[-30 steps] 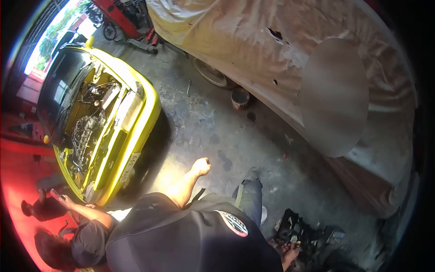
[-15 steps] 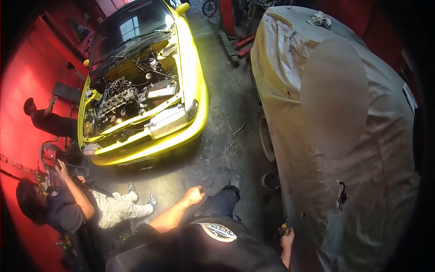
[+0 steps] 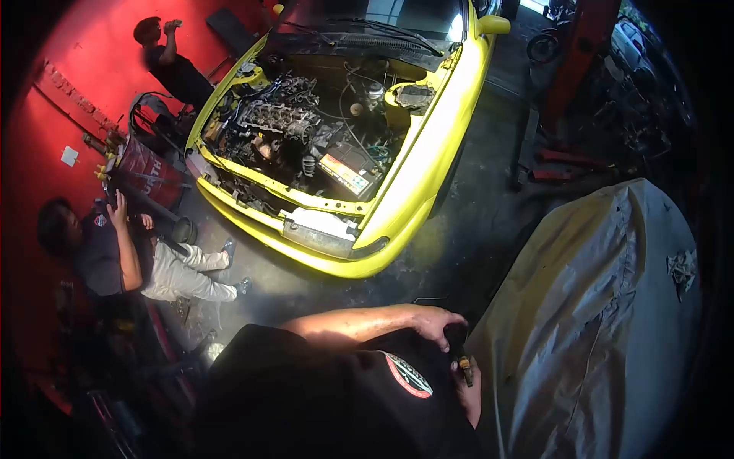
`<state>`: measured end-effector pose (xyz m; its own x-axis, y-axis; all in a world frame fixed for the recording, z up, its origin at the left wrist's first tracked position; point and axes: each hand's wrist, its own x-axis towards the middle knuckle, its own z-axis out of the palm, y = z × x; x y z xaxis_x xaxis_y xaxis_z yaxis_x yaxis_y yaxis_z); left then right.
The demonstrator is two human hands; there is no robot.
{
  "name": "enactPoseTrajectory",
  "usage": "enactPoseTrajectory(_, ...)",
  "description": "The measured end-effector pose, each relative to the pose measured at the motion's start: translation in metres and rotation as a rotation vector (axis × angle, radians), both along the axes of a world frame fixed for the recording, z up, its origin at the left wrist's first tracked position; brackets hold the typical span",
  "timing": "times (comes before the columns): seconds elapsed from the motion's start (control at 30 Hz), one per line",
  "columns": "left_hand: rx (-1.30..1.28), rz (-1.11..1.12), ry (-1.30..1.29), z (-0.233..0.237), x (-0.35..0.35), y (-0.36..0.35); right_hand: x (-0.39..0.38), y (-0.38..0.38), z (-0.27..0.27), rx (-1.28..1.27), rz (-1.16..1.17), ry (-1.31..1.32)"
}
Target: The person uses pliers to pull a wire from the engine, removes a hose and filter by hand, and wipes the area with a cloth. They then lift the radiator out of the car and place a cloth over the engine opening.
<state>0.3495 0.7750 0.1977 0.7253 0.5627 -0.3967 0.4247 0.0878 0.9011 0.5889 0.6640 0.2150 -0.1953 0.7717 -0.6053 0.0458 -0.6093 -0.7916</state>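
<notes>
My right hand is low in front of my body, fingers wrapped round a black-and-yellow hand-held tool. Its exact kind is too small and dark to make out. My left hand reaches across from the left, with thumb and fingers curled round the dark upper end of the same tool. Ahead of both hands stands a yellow car without its hood, its engine and battery exposed.
Close on the right is a cover-draped vehicle with a crumpled rag on it. Two other people, one person in light trousers and one farther person in black, stand left. A red lift post rises behind.
My left hand has moved right to the tool in my right hand. My view has turned to the right and closer to the yellow car; the covered vehicle now sits lower right.
</notes>
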Motion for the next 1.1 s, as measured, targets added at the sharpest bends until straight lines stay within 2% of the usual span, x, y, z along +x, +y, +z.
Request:
enactPoseTrajectory(0.07, -0.05, 0.035, -0.099, 0.023, 0.004, 0.067, -0.001, 0.109, 0.004, 0.061, 0.31, 0.083)
enactPoseTrajectory(0.13, -0.115, 0.113, -0.285, 0.036, 0.004, 0.114, -0.016, 0.204, 0.039, 0.016, 0.515, 0.156)
enactPoseTrajectory(0.17, -0.089, 0.147, -0.274, 0.062, -0.009, 0.14, -0.022, 0.243, 0.048, 0.047, 0.59, 0.151)
enactPoseTrajectory(0.2, -0.038, 0.159, -0.344, 0.062, -0.019, 0.164, -0.027, 0.277, 0.055, -0.025, 0.617, 0.244)
enactPoseTrajectory(0.27, -0.094, 0.279, -0.36, 0.087, -0.035, 0.203, -0.038, 0.343, 0.061, -0.163, 0.651, 0.437)
enactPoseTrajectory(0.4, -0.133, 0.526, -0.409, 0.055, -0.044, 0.304, -0.058, 0.478, 0.047, -0.225, 0.839, 0.644)
enactPoseTrajectory(0.47, -0.167, 0.694, -0.467, 0.019, -0.043, 0.364, -0.072, 0.534, 0.037, -0.152, 0.74, 0.534)
enactPoseTrajectory(0.5, -0.161, 0.764, -0.445, 0.017, -0.047, 0.396, -0.076, 0.564, 0.036, -0.121, 0.693, 0.462)
enactPoseTrajectory(0.57, -0.039, 0.921, -0.384, 0.006, -0.07, 0.477, -0.097, 0.64, 0.017, 0.161, 0.688, 0.226)
enactPoseTrajectory(0.6, -0.055, 0.99, -0.36, 0.001, -0.066, 0.493, -0.094, 0.648, 0.023, 0.236, 0.664, 0.086)
enactPoseTrajectory(0.63, -0.198, 1.019, -0.435, -0.002, -0.072, 0.514, -0.095, 0.681, 0.032, 0.156, 0.718, -0.054)
enactPoseTrajectory(0.67, -0.291, 1.046, -0.505, 0.001, -0.093, 0.546, -0.1, 0.711, 0.034, 0.172, 0.676, -0.077)
enactPoseTrajectory(0.73, -0.034, 1.203, -0.497, 0.008, -0.123, 0.586, -0.115, 0.761, 0.044, 0.183, 0.53, -0.065)
enactPoseTrajectory(0.83, 0.035, 1.437, -0.307, 0.03, -0.182, 0.63, -0.154, 0.838, 0.063, 0.112, 0.481, 0.023)
enactPoseTrajectory(0.87, 0.172, 1.552, -0.327, 0.015, -0.199, 0.642, -0.172, 0.861, 0.066, 0.078, 0.572, 0.074)
enactPoseTrajectory(0.93, 0.319, 1.717, -0.077, -0.002, -0.236, 0.658, -0.224, 0.91, 0.065, 0.004, 0.755, 0.192)
enactPoseTrajectory(0.97, 0.358, 1.81, -0.062, -0.006, -0.253, 0.66, -0.252, 0.931, 0.058, -0.048, 0.897, 0.24)
enactPoseTrajectory(1.0, 0.299, 1.949, -0.146, -0.006, -0.266, 0.664, -0.288, 0.952, 0.056, -0.078, 1.029, 0.206)
enactPoseTrajectory(1.07, 0.288, 2.135, 0.033, -0.034, -0.288, 0.661, -0.357, 0.985, 0.05, -0.15, 1.315, 0.127)
enactPoseTrajectory(1.1, 0.299, 2.236, 0.1, -0.046, -0.297, 0.659, -0.389, 1.004, 0.033, -0.269, 1.406, 0.188)
